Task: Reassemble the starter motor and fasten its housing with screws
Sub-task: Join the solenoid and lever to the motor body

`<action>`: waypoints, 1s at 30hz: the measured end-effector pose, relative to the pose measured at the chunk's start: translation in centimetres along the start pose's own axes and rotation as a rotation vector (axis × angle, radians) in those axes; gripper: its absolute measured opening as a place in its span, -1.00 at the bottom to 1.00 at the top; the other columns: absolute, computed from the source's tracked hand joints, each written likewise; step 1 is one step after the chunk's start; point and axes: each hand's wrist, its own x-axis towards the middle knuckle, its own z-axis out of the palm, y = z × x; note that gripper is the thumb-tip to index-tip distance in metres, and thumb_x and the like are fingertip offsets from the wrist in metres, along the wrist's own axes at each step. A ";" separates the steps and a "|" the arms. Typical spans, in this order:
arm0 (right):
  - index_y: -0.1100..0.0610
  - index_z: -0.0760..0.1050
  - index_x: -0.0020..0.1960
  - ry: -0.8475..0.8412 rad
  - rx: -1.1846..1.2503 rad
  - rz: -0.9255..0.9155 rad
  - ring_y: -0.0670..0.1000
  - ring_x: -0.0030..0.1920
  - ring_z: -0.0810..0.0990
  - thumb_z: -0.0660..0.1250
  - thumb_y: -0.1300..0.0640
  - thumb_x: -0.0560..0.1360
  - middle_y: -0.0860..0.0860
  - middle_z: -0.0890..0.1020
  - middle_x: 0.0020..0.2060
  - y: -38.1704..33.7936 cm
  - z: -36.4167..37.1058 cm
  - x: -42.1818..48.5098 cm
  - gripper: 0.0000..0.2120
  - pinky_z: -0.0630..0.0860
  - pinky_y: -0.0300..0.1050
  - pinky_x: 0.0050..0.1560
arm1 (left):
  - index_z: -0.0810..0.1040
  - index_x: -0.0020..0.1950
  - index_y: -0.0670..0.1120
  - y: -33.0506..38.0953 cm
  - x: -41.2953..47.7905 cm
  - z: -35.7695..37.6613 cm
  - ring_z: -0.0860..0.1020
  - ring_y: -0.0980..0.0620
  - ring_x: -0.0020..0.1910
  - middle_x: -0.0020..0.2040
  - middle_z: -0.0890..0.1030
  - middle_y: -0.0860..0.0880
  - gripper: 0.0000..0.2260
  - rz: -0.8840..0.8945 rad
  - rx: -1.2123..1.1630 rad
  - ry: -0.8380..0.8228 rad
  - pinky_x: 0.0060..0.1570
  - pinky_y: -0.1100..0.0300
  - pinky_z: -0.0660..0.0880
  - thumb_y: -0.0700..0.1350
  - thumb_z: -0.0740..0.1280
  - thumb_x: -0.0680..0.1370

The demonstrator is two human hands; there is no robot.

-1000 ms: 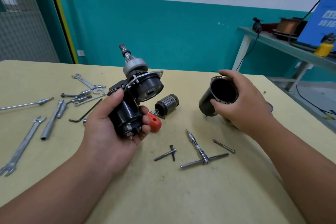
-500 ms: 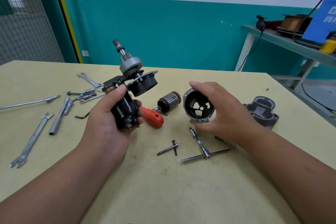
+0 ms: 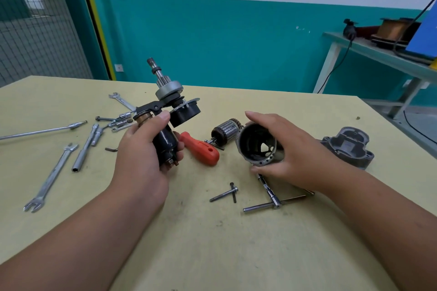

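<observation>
My left hand (image 3: 144,156) grips the black solenoid with the pinion shaft assembly (image 3: 169,104) on top, held upright above the table. My right hand (image 3: 293,151) holds the dark cylindrical motor housing (image 3: 256,145), its open end turned toward me, low over the table. The copper-wound armature (image 3: 225,131) lies on the table between the two hands. A grey cast end housing (image 3: 348,146) sits to the right. Two loose screws (image 3: 227,194) lie crossed in front of me.
An orange-handled screwdriver (image 3: 201,149) lies beside the armature. A T-handle driver (image 3: 272,198) lies under my right wrist. Several wrenches and sockets (image 3: 94,134) are spread at the left. A side bench (image 3: 387,54) with wire spools stands at the back right.
My right hand brought the motor housing from the right toward the centre and turned its open end toward me. The grey end housing came into view. My left hand raised the solenoid assembly slightly.
</observation>
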 end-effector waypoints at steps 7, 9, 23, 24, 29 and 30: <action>-0.37 -0.01 0.63 -0.099 -0.082 0.062 -0.19 0.38 0.35 0.61 -0.13 0.42 -0.29 0.45 0.37 0.1 0.6 0.5 0.02 0.34 -0.25 0.42 | 0.61 0.21 -0.13 0.0 0.7 -0.3 0.62 -0.06 -0.38 -0.25 0.64 -0.09 -0.58 0.007 0.059 0.092 -0.39 0.12 0.56 0.02 0.59 0.45; -0.28 0.12 0.63 -0.121 -0.116 0.074 -0.13 0.41 0.34 0.57 -0.12 0.46 -0.24 0.45 0.40 0.1 0.5 0.5 -0.10 0.37 -0.04 0.47 | 0.59 0.11 -0.06 -0.1 0.8 -0.4 0.61 -0.05 -0.38 -0.28 0.64 -0.06 -0.66 0.030 0.100 0.117 -0.33 0.07 0.55 0.02 0.60 0.44; -0.47 0.23 0.50 -0.008 0.114 0.153 -0.27 0.43 0.39 0.22 -0.22 0.54 -0.45 0.45 0.35 0.3 0.1 -0.4 -0.45 0.29 -0.39 0.32 | 0.56 0.12 -0.06 -0.2 1.3 -0.3 0.58 -0.11 -0.29 -0.14 0.64 -0.13 -0.63 0.042 0.188 0.160 -0.25 0.02 0.57 0.04 0.60 0.45; -0.47 0.25 0.48 0.039 0.126 0.184 -0.27 0.41 0.41 0.18 -0.23 0.55 -0.44 0.48 0.32 0.5 0.1 -0.4 -0.49 0.31 -0.37 0.30 | 0.57 0.12 -0.07 -0.3 1.4 -0.3 0.58 -0.11 -0.28 -0.13 0.64 -0.13 -0.63 0.039 0.193 0.158 -0.25 0.02 0.57 0.05 0.60 0.44; -0.47 0.33 0.39 0.175 0.102 0.322 -0.31 0.29 0.46 0.06 -0.28 0.57 -0.37 0.58 0.19 1.4 0.2 -0.5 -0.60 0.37 -0.28 0.24 | 0.58 0.09 -0.03 -0.5 1.6 -0.4 0.59 -0.12 -0.27 -0.13 0.65 -0.13 -0.61 0.032 0.206 0.145 -0.26 0.05 0.58 0.07 0.60 0.38; -0.44 0.35 0.39 0.178 0.104 0.339 -0.30 0.28 0.46 0.06 -0.28 0.57 -0.37 0.58 0.18 1.4 0.2 -0.5 -0.59 0.38 -0.24 0.26 | 0.58 0.09 -0.03 -0.5 1.7 -0.4 0.58 -0.12 -0.28 -0.13 0.65 -0.13 -0.60 0.026 0.203 0.143 -0.27 0.05 0.58 0.08 0.60 0.37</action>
